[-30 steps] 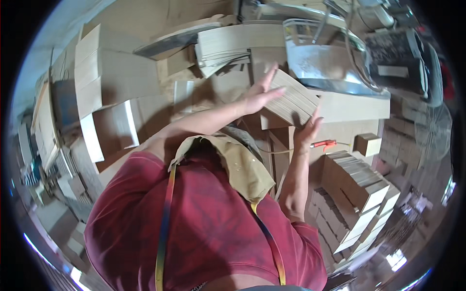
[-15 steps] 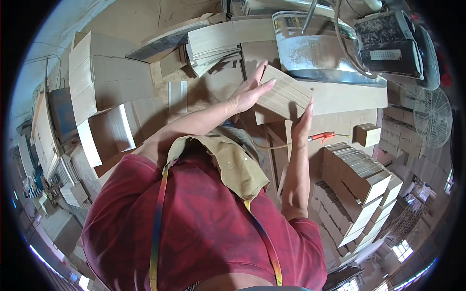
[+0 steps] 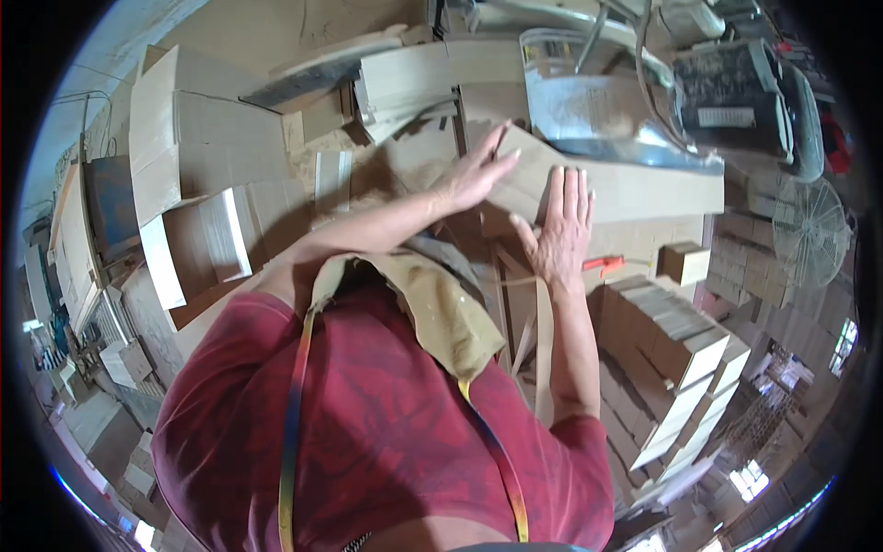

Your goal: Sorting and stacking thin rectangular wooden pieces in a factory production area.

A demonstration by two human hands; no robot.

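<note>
Left hand point(image 3: 474, 175): open, fingers stretched and together, palm pressed against the near end of the wooden board point(image 3: 607, 184); nothing gripped.
Right hand point(image 3: 559, 230): open and flat, fingers spread slightly and pointing away from the body, laid on the board's near face just beside the left hand; nothing gripped.
Wooden board: long, pale, lying across the workbench point(image 3: 414, 156), running from between the two hands out to the right; far end under the metal hood point(image 3: 598, 110).
Metal hood: shiny sheet metal, directly behind the board, touching or nearly touching its top edge; cannot tell which.
Motor point(image 3: 736, 101): dark, dusty, to the right of the hood.
Workbench: dusted with sawdust, loose boards stacked on its far side.
Red-handled tool point(image 3: 602, 265): small, lying below the board, just right of the right wrist; kind not discernible.
Small wooden block point(image 3: 685, 262): right of the red-handled tool, apart from the hands.
Stacked planks point(image 3: 681, 340): neat pile at lower right, beside the right forearm.
Wooden panels point(image 3: 198, 193): large pale pieces leaning at left, well apart from both hands.
Fan point(image 3: 809, 235): round wire guard, far right edge.
Clothing: red shirt point(image 3: 386, 423), tan apron bib point(image 3: 441, 304), striped strap point(image 3: 292, 414) over the shoulder.
</note>
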